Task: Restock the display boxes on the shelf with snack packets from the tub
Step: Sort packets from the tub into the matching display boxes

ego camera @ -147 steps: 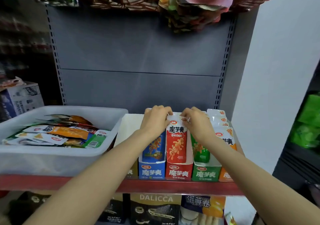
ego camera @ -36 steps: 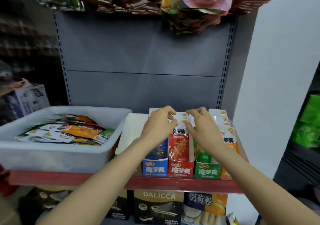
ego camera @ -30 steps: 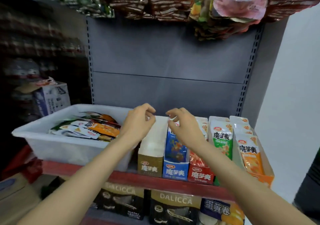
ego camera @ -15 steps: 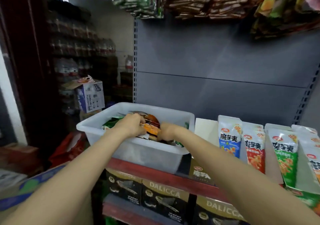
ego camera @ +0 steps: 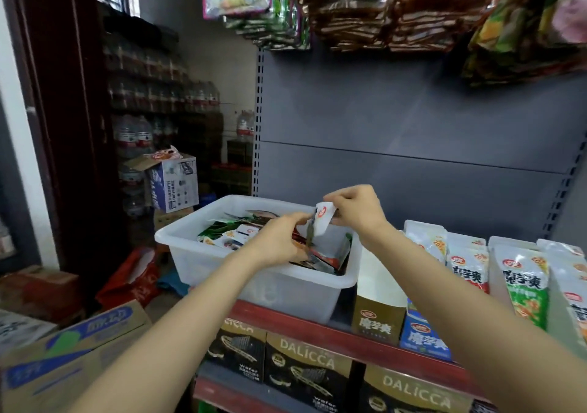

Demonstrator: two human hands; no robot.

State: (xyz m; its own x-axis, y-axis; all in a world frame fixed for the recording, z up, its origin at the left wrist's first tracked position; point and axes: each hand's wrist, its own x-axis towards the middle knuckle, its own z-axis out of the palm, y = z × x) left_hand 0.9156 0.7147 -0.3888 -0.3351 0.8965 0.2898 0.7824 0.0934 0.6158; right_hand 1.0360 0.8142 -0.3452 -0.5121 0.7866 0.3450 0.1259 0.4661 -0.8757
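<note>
A white plastic tub [ego camera: 279, 292] with several loose snack packets stands on the red-edged shelf [ego camera: 349, 339]. Over the tub's right half, my right hand [ego camera: 357, 210] pinches the white top of a snack packet [ego camera: 322, 220] and holds it upright. My left hand [ego camera: 279, 241] is just left of it, its fingers curled on the packet's lower dark edge. To the right stand the display boxes: a brown one [ego camera: 378, 314] with no packets showing, a blue one [ego camera: 424, 336], then boxes with upright red [ego camera: 467, 269] and green packets [ego camera: 525, 288].
Black DALICCA wafer boxes [ego camera: 305, 365] fill the shelf below. Bagged snacks [ego camera: 365, 9] hang overhead. Cardboard cartons [ego camera: 73, 349] lie on the floor at left, with a red bag [ego camera: 133, 282] and stacked water bottles [ego camera: 136, 136] behind.
Both hands left the display boxes and went left into the tub. Since half a second ago they have lifted a packet out of the pile, and my view has turned left.
</note>
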